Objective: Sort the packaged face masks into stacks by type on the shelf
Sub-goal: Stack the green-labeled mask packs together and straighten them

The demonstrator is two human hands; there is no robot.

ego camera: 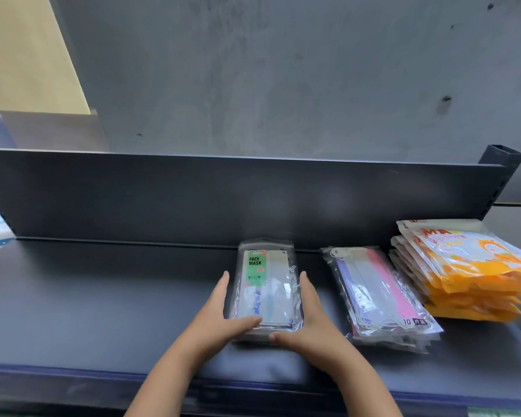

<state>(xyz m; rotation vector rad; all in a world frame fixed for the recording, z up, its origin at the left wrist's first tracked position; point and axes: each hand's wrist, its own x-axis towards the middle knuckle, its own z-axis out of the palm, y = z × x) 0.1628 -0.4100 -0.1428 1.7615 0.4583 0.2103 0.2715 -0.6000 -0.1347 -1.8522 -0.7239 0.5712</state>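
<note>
Flanking mask stack [266, 284]: left hand [218, 314], right hand [312, 320] | rightward: pink stack [376, 293], orange stack [469, 266]

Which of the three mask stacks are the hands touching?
The leftmost stack, clear packs with a green FACE MASK label; the left hand and right hand flank it. The pink-and-purple stack and orange stack lie untouched.

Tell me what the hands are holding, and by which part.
The FACE MASK pack, lying on the shelf: left hand flat against its left long edge, right hand against its right, both thumbs laid over the near end.
</note>
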